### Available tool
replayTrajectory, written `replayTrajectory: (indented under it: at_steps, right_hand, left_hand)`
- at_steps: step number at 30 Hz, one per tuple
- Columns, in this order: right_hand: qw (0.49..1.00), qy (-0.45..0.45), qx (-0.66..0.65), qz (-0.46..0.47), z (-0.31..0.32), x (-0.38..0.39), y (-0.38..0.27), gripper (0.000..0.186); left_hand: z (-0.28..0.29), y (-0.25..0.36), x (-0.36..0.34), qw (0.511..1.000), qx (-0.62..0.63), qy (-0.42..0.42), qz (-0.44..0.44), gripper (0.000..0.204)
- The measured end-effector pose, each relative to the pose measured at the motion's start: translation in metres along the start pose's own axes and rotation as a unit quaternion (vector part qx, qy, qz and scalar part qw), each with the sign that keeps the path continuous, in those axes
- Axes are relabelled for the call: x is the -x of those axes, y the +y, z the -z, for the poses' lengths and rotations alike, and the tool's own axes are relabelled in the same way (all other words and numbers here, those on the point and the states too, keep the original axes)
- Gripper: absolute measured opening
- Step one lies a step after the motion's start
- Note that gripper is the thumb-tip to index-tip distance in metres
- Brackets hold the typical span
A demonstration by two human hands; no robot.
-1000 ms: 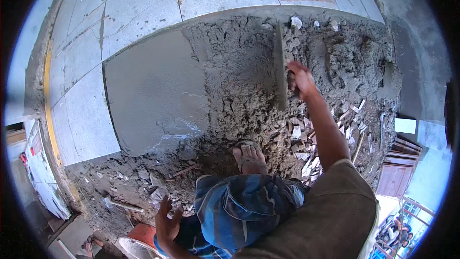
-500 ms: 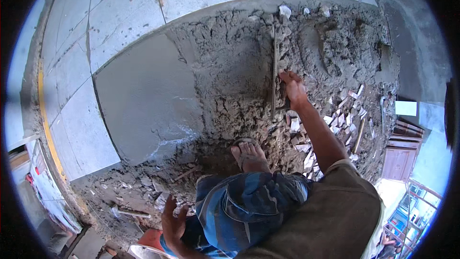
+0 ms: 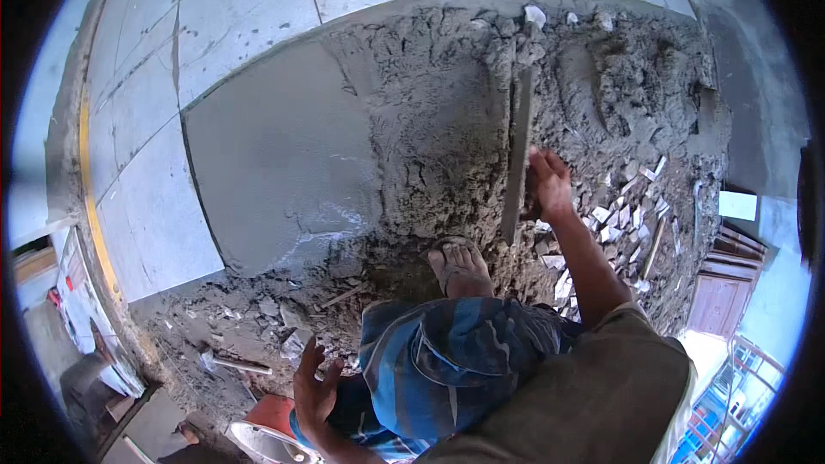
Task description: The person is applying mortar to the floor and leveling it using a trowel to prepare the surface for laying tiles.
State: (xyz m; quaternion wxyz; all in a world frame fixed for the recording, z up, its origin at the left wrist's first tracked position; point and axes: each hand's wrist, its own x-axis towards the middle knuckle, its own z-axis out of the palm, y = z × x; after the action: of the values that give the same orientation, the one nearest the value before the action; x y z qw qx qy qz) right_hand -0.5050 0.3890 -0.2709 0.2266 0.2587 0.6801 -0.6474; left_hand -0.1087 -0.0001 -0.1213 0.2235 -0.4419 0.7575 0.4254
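My right hand (image 3: 550, 185) is closed at the right side of a long, flat plastering trowel (image 3: 521, 155); its handle is mostly hidden behind my fingers. The blade stands steeply tilted over rough wet mortar (image 3: 430, 142), its long side running away from me. To the left lies a smoothed grey patch of mortar (image 3: 275, 155) with a pale whitish streak near its lower edge. My left hand (image 3: 315, 387) hangs beside my knee with its fingers apart, holding nothing. Below the trowel, my sandalled foot (image 3: 461, 268) rests in the mortar.
Large pale tiles (image 3: 163, 219) border the mortar on the left and far side. Broken tile pieces (image 3: 614, 222) and a stick (image 3: 653, 249) lie at right. A hammer-like tool (image 3: 241, 366) lies near left, by a red and white container (image 3: 268, 434). A yellow straightedge (image 3: 90, 189) runs along the left.
The trowel has come a little toward me and turned, so its flat face shows instead of its edge. My right hand moved with it. The left hand stays by the knee; the whole view has shifted slightly.
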Motion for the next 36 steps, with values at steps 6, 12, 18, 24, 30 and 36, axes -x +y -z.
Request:
replayTrajectory:
  at_steps: [6, 12, 18, 24, 30, 36]
  right_hand:
    - [0.998, 0.037, 0.005, 0.047, 0.002, -0.018, 0.005, 0.043]
    - [0.994, 0.078, -0.058, -0.054, 0.035, -0.033, 0.017, 0.052]
    - [0.997, 0.005, -0.054, 0.054, -0.003, -0.008, -0.033, 0.03]
    - [0.989, 0.041, 0.122, 0.077, -0.078, -0.035, -0.095, 0.057]
    - [0.994, 0.036, 0.079, 0.071, -0.045, -0.071, -0.07, 0.044]
    - [0.993, 0.051, 0.082, 0.061, -0.024, -0.061, -0.035, 0.071]
  left_hand:
    - [0.0, 0.01, 0.006, 0.998, -0.054, -0.009, -0.006, 0.074]
    - [0.002, 0.022, 0.01, 0.998, -0.057, 0.01, -0.031, 0.073]
    - [0.0, 0.029, 0.01, 0.997, -0.067, -0.015, 0.021, 0.077]
    - [-0.002, 0.035, 0.001, 0.997, -0.064, 0.02, -0.03, 0.076]
    - [-0.006, 0.029, 0.004, 0.996, -0.08, -0.009, 0.041, 0.074]
    - [-0.006, 0.026, 0.014, 0.995, -0.098, 0.026, -0.008, 0.071]
